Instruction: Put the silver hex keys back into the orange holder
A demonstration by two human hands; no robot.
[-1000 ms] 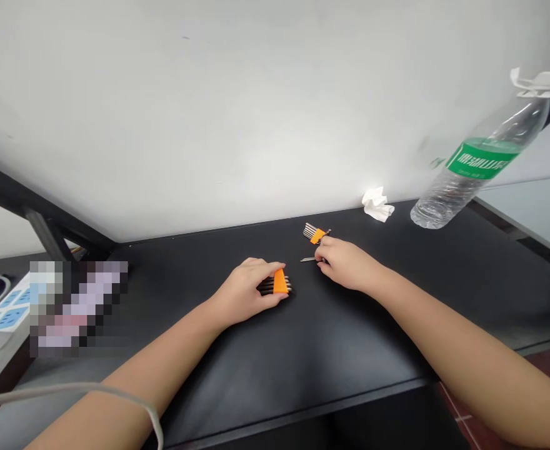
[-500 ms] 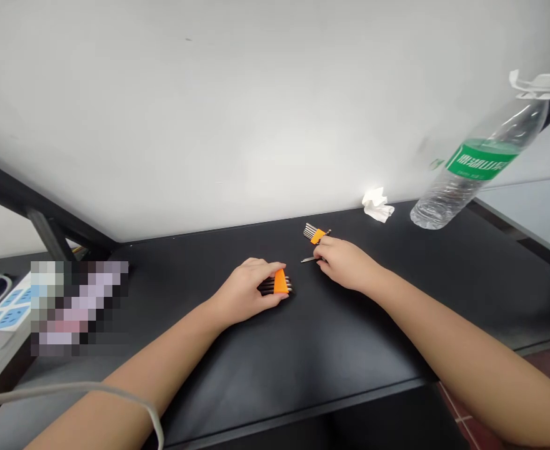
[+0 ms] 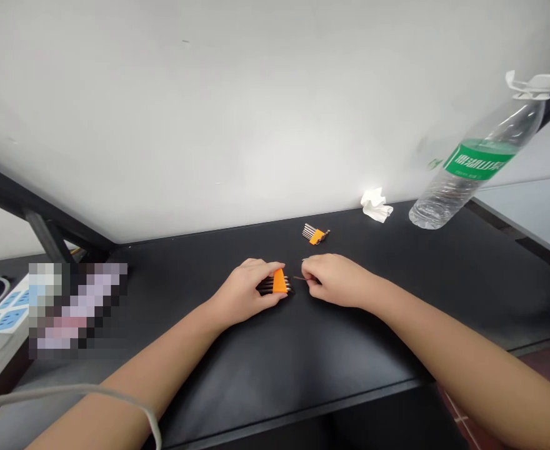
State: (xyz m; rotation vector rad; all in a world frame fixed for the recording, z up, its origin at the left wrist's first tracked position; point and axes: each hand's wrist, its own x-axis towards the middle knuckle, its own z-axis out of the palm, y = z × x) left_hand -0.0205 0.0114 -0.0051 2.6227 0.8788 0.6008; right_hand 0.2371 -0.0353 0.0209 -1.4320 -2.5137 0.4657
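Note:
My left hand (image 3: 244, 289) is closed around an orange holder (image 3: 280, 281) with several dark metal rods through it, thumb and fingers on its opposite edges. Just right of it, my right hand (image 3: 334, 278) pinches a thin metal rod (image 3: 298, 278), whose tip points at the holder across a small gap. Most of that rod is hidden in the fingers. A second orange holder (image 3: 317, 237) with several slim silvery rods lies on the black tabletop (image 3: 237, 381), behind my right hand. I cannot make out the exact kind of rods.
A crumpled white tissue (image 3: 375, 206) lies by the wall at the back. A large clear bottle (image 3: 472, 162) with a green label stands at the right. Power strips (image 3: 15, 306) are at the left edge, and a pale cable (image 3: 69, 389) crosses over my left forearm.
My right hand has moved down and left from beside the back holder with the thin rod, now near the left hand's holder. My left hand has stayed in place.

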